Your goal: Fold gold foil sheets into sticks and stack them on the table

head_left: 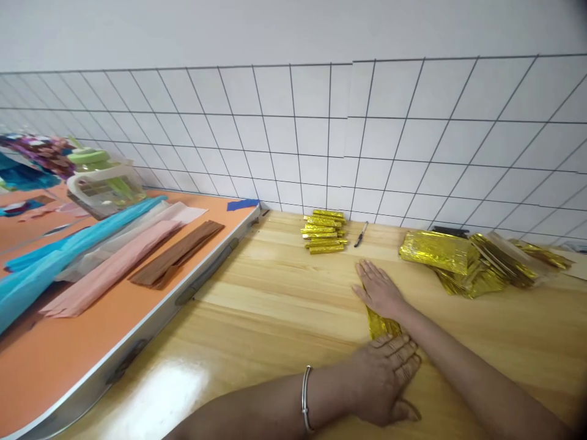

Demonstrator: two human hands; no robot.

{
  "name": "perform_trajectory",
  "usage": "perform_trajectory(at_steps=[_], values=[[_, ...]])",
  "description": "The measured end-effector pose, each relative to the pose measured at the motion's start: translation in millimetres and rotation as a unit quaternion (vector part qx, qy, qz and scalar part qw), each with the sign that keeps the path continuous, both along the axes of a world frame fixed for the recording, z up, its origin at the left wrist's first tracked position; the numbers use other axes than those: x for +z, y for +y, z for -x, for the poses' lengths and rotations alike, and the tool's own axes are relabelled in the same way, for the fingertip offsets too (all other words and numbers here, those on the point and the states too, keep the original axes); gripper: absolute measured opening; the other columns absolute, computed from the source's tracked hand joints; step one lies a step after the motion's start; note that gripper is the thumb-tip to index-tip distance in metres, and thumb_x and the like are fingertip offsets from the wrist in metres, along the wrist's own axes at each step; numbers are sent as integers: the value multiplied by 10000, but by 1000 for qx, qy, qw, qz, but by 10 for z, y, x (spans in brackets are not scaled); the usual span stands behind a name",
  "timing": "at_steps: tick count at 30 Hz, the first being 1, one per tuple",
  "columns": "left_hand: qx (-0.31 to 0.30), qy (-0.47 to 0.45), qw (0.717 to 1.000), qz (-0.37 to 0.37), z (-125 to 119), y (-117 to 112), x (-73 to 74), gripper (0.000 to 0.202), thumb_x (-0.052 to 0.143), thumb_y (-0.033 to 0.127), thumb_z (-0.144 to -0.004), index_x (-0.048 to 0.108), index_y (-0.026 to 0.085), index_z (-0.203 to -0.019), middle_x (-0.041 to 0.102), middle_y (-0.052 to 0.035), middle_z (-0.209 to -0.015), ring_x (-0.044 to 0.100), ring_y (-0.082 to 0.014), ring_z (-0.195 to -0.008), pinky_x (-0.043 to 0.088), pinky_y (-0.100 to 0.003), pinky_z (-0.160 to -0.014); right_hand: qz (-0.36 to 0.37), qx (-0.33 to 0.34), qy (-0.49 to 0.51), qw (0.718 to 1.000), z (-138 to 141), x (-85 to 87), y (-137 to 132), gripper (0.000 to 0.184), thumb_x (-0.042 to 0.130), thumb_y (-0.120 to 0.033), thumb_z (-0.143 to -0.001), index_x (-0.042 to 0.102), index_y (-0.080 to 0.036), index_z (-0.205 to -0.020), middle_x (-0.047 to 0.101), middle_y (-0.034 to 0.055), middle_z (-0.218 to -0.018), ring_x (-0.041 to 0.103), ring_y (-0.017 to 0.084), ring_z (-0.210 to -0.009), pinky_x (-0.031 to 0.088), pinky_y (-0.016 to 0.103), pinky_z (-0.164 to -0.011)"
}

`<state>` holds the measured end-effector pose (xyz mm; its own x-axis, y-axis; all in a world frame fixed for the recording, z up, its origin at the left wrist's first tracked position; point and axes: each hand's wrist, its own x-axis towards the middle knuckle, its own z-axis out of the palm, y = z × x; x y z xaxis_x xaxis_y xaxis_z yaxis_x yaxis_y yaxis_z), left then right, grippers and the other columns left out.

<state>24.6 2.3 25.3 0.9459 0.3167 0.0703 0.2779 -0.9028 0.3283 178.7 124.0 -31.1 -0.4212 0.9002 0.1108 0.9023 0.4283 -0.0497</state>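
Narrow folded strip of crinkled gold foil [381, 325], lying on the pale wooden tabletop [257, 305], pressed flat beneath left hand [385, 376] and right hand [378, 290], fingers straight, close together, grasping nothing; stacked gold foil bars [323, 231] well behind.

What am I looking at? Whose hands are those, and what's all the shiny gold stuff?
There is no machine here. This one picture comes from a camera worn on a person's head, looking down at their own two hands. The left hand, with a bracelet, and the right hand both lie flat and open on a gold foil strip on the wooden table. Nothing is gripped. Farther back are a stack of folded gold strips, a thin tool and a pile of gold foil. Coloured paper strips lie on the orange table at the left.
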Motion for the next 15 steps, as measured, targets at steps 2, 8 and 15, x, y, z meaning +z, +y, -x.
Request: perform_trajectory(at_steps=[2,8,15], values=[[2,-1,1000,15,-7,-10,-8,742,293,554,-910,172,44,-1435,138,-158,-1510,80,-261,-1403,118,-390,-1151,2,2,-5,1000,-6,13,112,711,129,-589,-904,92,-163,-1472,94,81,-1531,62,234,-1399,112,437,-1123],[-6,-7,1000,28,-25,-38,12,793,403,584,-866,197,68,-1432,168,-165,-1502,121,-268,-1398,120,-393,-1151,4,57,-16,998,-28,80,366,697,107,-585,-905,179,-171,-1460,162,82,-1522,114,219,-1395,130,413,-1112],[-22,-85,994,65,-27,284,47,528,320,388,-948,307,109,-1397,308,-122,-1463,223,-182,-1379,262,-312,-1115,-4,75,-6,997,-44,43,394,712,102,-584,-903,197,-144,-1455,184,102,-1516,126,216,-1392,132,398,-1103]])
